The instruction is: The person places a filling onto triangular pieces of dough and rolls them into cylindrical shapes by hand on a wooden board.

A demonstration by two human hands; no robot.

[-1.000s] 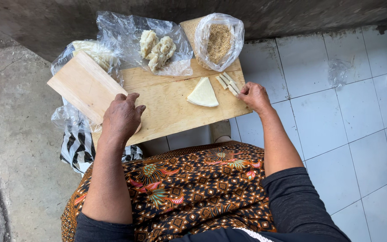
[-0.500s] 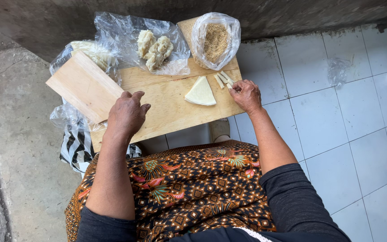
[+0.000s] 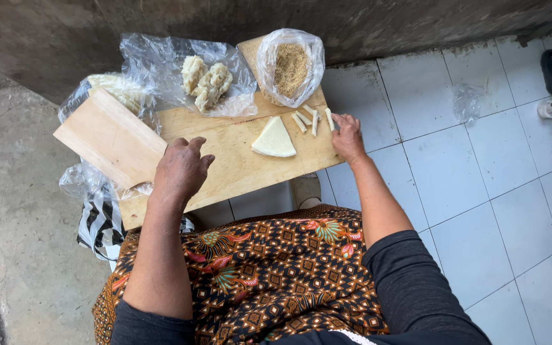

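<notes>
At the far left, a small wooden board (image 3: 110, 145) lies tilted across the large cutting board (image 3: 237, 163). Your left hand (image 3: 182, 169) rests palm down on the large board, fingers loosely spread, gripping nothing. The pale triangular dough piece (image 3: 274, 138) lies mid-board. Your right hand (image 3: 347, 136) touches the board's right edge, fingers curled, just beside the cut dough strips (image 3: 312, 119).
</notes>
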